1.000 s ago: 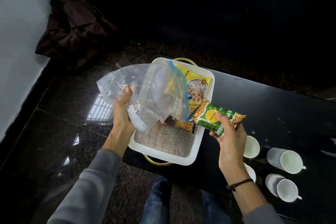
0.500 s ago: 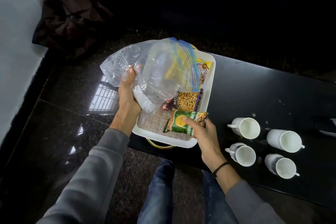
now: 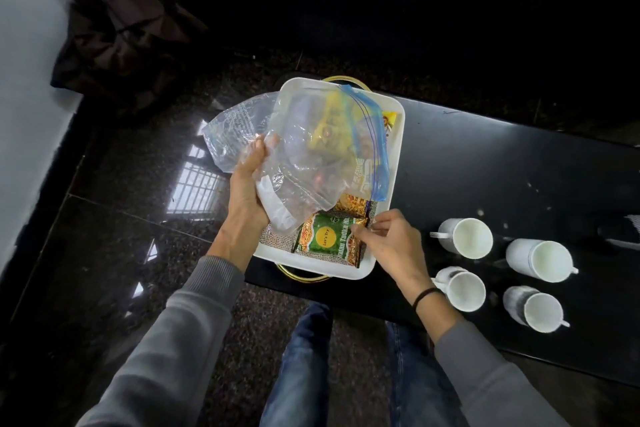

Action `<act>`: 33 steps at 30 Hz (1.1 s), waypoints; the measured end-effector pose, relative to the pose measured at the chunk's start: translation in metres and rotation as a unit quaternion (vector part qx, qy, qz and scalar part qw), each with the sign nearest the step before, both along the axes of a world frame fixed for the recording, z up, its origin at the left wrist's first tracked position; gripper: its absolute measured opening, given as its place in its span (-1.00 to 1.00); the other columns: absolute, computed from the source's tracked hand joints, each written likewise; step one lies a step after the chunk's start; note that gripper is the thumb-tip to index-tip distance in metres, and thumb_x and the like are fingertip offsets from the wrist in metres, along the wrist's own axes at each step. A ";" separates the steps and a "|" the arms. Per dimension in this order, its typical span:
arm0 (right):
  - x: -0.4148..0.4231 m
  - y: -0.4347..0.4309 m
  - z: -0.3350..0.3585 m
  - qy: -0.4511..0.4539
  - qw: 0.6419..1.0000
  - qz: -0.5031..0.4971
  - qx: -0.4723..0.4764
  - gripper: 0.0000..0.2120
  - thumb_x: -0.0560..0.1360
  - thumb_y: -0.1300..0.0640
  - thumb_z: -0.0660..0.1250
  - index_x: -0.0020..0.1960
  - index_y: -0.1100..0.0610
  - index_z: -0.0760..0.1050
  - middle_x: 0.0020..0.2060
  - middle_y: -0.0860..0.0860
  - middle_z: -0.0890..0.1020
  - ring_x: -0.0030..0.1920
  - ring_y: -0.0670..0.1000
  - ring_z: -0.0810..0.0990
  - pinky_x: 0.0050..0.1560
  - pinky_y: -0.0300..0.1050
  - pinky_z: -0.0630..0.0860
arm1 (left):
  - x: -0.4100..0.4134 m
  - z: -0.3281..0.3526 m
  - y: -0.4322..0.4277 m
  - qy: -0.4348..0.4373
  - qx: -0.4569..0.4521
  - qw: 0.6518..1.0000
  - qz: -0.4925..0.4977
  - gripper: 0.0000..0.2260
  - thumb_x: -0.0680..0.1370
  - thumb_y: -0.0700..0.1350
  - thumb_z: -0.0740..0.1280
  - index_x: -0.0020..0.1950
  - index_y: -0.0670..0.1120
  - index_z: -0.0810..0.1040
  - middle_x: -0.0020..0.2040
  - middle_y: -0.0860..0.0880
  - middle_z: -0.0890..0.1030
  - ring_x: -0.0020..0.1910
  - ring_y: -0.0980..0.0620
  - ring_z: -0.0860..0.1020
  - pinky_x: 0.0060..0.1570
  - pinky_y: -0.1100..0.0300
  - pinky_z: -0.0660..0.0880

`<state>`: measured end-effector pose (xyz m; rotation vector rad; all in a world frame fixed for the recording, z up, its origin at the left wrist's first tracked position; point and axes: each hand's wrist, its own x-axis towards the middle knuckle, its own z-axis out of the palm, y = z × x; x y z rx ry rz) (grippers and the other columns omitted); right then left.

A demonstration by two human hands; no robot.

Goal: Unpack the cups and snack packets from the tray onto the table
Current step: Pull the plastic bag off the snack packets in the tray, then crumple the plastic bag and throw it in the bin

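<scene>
A white tray [image 3: 395, 149] with a burlap liner sits at the left end of the black table [image 3: 485, 166]. My left hand [image 3: 247, 191] grips a clear zip bag [image 3: 304, 156] and holds it up over the tray. A green snack packet [image 3: 327, 239] lies flat at the tray's near end. My right hand [image 3: 391, 246] pinches its right corner. An orange packet [image 3: 353, 203] and a yellow packet [image 3: 389, 118] show in the tray, partly hidden by the bag. Several white cups [image 3: 465, 237] stand on the table to the right.
The tray's gold handle [image 3: 301, 279] juts over the table's near edge. A dark crumpled cloth or bag [image 3: 117, 35] lies on the glossy floor by the white wall [image 3: 24, 80] at far left. My knees are below the table edge.
My right hand carried the green packet from over the table leftward and laid it flat in the tray's near end. My left hand has kept the zip bag raised.
</scene>
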<state>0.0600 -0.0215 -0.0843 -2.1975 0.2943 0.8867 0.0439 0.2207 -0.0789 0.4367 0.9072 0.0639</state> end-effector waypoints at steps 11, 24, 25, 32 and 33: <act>0.049 0.002 0.038 0.125 0.876 -0.284 0.369 -0.39 0.53 -0.42 0.19 0.30 0.00 0.61 0.12 0.03 0.75 0.11 0.07 0.74 -0.02 0.10 0.70 | 0.004 0.003 -0.010 -0.006 0.036 0.998 -0.053 -0.82 0.60 -0.03 0.43 0.18 -0.03 0.63 0.06 -0.07 0.70 0.04 -0.14 0.67 0.06 -0.12 0.64; 0.057 -0.033 0.035 -0.115 0.956 -0.212 0.166 -0.73 0.45 -0.11 0.50 -0.12 0.11 0.68 -0.35 -0.08 0.68 -0.31 -0.09 0.60 -0.18 -0.12 0.53 | 0.002 0.011 -0.013 0.089 0.261 0.955 -0.112 -0.85 0.55 0.05 0.48 -0.04 -0.02 0.74 -0.06 -0.05 0.79 -0.31 -0.02 0.72 -0.32 0.05 0.68; 0.057 -0.036 0.038 -0.101 0.958 -0.206 0.172 -0.78 0.45 -0.07 0.52 -0.06 0.07 0.67 -0.31 -0.11 0.72 -0.28 -0.13 0.66 -0.13 -0.14 0.57 | 0.003 0.014 -0.014 0.078 0.266 0.953 -0.125 -0.86 0.56 0.05 0.47 -0.05 0.01 0.73 -0.02 -0.05 0.79 -0.29 -0.03 0.71 -0.31 0.05 0.68; 0.076 -0.054 0.077 0.097 0.953 -0.160 0.240 -0.63 0.51 0.04 0.49 0.25 0.18 0.60 0.04 0.09 0.77 0.19 0.12 0.68 0.41 0.18 0.44 | 0.005 0.051 -0.031 0.055 0.268 0.935 -0.225 -0.92 0.59 -0.04 0.43 -0.06 0.03 0.72 -0.15 0.05 0.78 -0.30 0.12 0.74 -0.49 0.21 0.60; 0.079 -0.057 0.087 0.116 0.949 -0.148 0.252 -0.63 0.54 0.03 0.45 0.27 0.20 0.61 0.02 0.09 0.78 0.14 0.11 0.71 0.34 0.13 0.52 | 0.006 0.058 -0.034 0.050 0.264 0.932 -0.242 -0.92 0.59 -0.05 0.43 -0.04 0.03 0.73 -0.16 0.05 0.78 -0.28 0.14 0.74 -0.48 0.23 0.60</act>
